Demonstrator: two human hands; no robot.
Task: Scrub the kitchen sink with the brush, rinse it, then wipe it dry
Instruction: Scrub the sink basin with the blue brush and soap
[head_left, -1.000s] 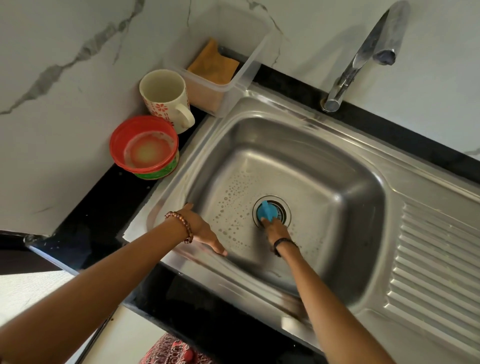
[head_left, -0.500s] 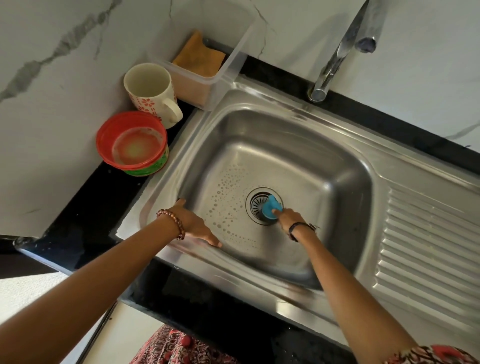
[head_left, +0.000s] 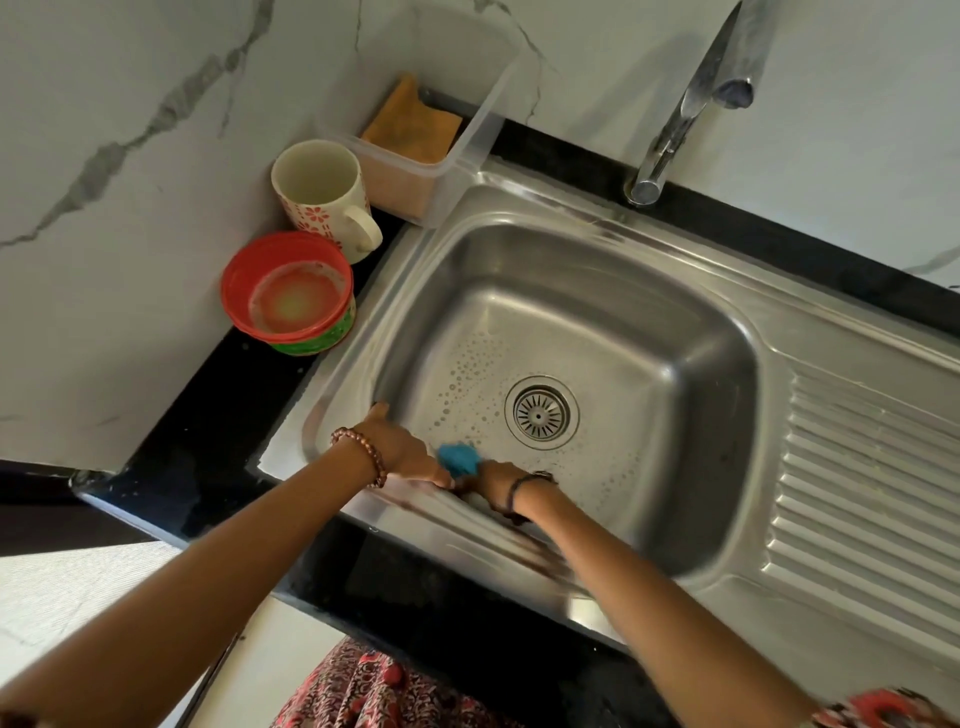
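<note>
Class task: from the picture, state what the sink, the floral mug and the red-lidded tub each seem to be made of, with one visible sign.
Sink: stainless steel, brushed; grey sheen, pressed drainer ribs.
Mug: probably glazed ceramic; thick cream wall, printed red flowers.
Tub: likely plastic; translucent red lid.

Mug, red bowl on black counter; orange cloth in clear tub.

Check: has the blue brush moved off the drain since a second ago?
Yes. The brush was on the drain; the right hand has pulled it toward the near-left wall.
</note>
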